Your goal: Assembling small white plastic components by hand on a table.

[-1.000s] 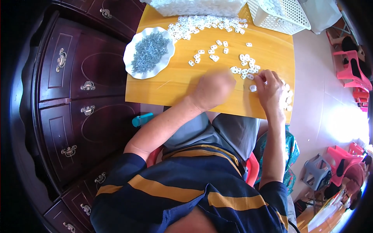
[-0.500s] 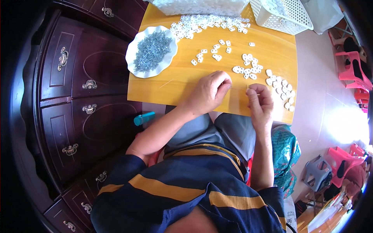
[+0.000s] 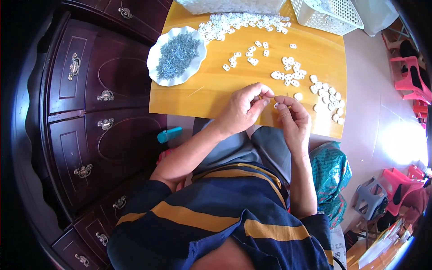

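Note:
My left hand is over the near part of the wooden table, fingertips pinched on something tiny that I cannot make out. Just to its right, my right hand pinches a small white plastic piece between thumb and forefinger. The fingertips of both hands almost meet. Beyond the right fingers lies a single rounded white piece. A heap of white pieces with dark holes sits past it, and rounded white ones are grouped at the right. Several holed pieces are scattered mid-table.
A white scalloped dish full of small metal parts stands at the left. Along the far side lie many white pieces, a clear bag and a white perforated basket. Dark drawers flank the left; a green bag is at the right.
My right hand has moved left, bringing its fingertips close to the left hand's. A rounded white piece now shows on the table beside the right fingers. The view has shifted slightly.

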### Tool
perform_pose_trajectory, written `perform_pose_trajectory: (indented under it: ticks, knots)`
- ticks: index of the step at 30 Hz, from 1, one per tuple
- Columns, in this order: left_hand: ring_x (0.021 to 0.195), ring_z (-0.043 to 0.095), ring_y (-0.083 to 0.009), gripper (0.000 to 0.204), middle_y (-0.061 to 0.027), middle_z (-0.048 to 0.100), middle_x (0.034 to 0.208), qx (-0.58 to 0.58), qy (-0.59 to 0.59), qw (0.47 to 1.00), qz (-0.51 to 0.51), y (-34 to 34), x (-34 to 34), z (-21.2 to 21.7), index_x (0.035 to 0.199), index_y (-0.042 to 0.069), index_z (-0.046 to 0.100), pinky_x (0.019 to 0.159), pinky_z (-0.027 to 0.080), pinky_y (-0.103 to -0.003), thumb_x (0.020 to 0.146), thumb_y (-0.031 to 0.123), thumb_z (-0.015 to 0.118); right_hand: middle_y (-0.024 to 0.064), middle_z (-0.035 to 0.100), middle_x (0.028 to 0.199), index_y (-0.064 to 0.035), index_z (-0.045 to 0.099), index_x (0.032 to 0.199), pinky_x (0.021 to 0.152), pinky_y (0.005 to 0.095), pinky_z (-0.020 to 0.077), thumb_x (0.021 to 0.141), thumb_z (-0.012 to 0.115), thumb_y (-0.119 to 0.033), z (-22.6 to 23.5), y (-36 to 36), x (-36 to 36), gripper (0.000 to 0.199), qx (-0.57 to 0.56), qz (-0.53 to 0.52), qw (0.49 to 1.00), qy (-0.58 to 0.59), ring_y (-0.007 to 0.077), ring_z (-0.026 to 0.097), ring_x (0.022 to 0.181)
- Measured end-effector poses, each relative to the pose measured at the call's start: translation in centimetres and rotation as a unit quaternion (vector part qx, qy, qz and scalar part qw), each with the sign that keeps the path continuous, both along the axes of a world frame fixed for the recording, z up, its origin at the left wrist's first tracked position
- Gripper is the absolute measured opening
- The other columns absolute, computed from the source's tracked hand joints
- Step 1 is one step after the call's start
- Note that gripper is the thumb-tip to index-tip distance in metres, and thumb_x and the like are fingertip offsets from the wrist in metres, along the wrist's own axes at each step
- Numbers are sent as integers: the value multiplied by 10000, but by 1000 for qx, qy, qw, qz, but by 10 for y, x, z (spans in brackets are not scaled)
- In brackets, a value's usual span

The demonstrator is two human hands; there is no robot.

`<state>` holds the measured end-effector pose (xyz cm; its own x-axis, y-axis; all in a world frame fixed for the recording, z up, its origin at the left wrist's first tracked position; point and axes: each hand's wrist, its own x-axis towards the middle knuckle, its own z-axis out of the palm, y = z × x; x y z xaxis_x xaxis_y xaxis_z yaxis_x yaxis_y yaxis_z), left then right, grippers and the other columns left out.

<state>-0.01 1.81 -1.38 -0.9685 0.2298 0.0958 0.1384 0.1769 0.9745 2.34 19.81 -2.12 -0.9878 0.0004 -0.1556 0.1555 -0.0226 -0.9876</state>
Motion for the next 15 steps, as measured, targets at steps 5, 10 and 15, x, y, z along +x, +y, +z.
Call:
perform_pose_trajectory:
  ticks: [5, 10, 15]
  knots:
    - [862, 671, -90, 204, -50, 669, 922, -3, -4, 1000, -2, 2, 1, 0, 1133, 0, 613, 783, 553, -255, 948, -84, 623, -15, 650, 920, -15, 701, 1143, 647, 191, 441, 986, 659, -52, 1, -1, 1, 166, -17, 2, 1000, -11, 24, 524, 722]
    - [804, 695, -142, 212, -78, 678, 891, -11, 13, 1000, 4, 4, -1, 2, 1113, 5, 603, 727, 558, -281, 924, -87, 630, -15, 641, 913, -9, 654, 1150, 643, 181, 432, 977, 677, -38, -1, -1, -1, 177, -44, 0, 999, -4, 17, 517, 720]
    - [753, 718, -186, 199, -100, 688, 860, -8, 22, 1000, 10, 4, -1, 2, 1082, 7, 603, 690, 561, -306, 908, -83, 632, -25, 631, 900, -15, 634, 1063, 655, 172, 425, 961, 693, -8, 0, 0, -2, 118, -68, 5, 997, -19, 13, 519, 733]
